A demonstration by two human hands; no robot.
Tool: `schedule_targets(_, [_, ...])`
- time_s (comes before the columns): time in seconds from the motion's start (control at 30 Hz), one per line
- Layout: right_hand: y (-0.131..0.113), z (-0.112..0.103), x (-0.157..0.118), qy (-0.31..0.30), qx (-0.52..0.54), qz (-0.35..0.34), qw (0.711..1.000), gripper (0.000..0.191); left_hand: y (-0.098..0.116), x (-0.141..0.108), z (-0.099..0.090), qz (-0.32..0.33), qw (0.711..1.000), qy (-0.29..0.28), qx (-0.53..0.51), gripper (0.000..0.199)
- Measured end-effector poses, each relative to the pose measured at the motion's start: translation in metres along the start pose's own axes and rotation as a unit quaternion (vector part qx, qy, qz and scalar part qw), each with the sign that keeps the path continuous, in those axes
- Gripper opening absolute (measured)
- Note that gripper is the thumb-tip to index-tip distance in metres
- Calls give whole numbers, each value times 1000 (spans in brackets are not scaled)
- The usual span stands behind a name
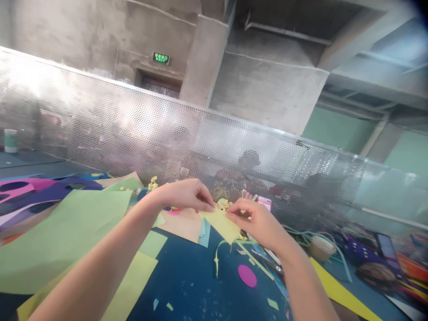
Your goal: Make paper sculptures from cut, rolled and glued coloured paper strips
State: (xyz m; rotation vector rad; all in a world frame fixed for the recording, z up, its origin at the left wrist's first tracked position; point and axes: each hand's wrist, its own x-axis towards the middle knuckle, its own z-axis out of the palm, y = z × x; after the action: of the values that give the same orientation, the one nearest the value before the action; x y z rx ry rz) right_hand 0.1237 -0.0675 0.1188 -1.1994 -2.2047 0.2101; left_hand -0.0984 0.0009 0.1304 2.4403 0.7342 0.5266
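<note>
Light is bright but uneven, hazy and pale. A strong white glare washes out the left end of the perforated screen (133, 116), and smaller glints scatter across its right half. The exit sign (161, 58) glows green, and the ceiling (301, 20) falls into dark patches beside brighter beams. Shadows on the tabletop (177, 276) are faint. Streaky blur smears the right edge, and the hands (187, 195) (252, 218) look soft. The upper right corner darkens to black.
</note>
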Motion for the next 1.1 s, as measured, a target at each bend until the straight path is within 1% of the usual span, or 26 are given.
schedule_targets(0.07, [1,0,0,8,-6,-3,1000,11,-1,1,0,1,1000,3,-1,30])
schedule_targets(0.2, [4,2,0,17,-10,3,1000,9,0,2,1,11,999,30,0,24])
schedule_targets(0.27, [5,4,1,6,-1,11,1000,11,1,2,1,18,999,36,3,22])
schedule_targets(0.4, [4,4,1,-44,22,16,999,21,4,0,0,20,999,39,12,20])
schedule_targets(0.47, [2,3,1,-49,18,12,999,23,6,0,0,22,999,39,19,20])
schedule_targets(0.57, [1,2,1,-33,8,6,999,17,8,0,1,29,998,39,30,19])
schedule_targets(0.67, [1,1,1,-10,-4,-6,1000,11,9,0,1,21,999,39,26,21])
schedule_targets(0.8, [2,2,1,12,-19,-8,1000,9,11,-2,1,6,999,33,23,22])
schedule_targets(0.9, [2,1,1,16,-15,0,1000,8,12,-2,0,14,999,41,27,20])
schedule_targets(1.1, [1,-2,0,-48,23,11,998,21,12,-1,0,44,997,44,48,20])
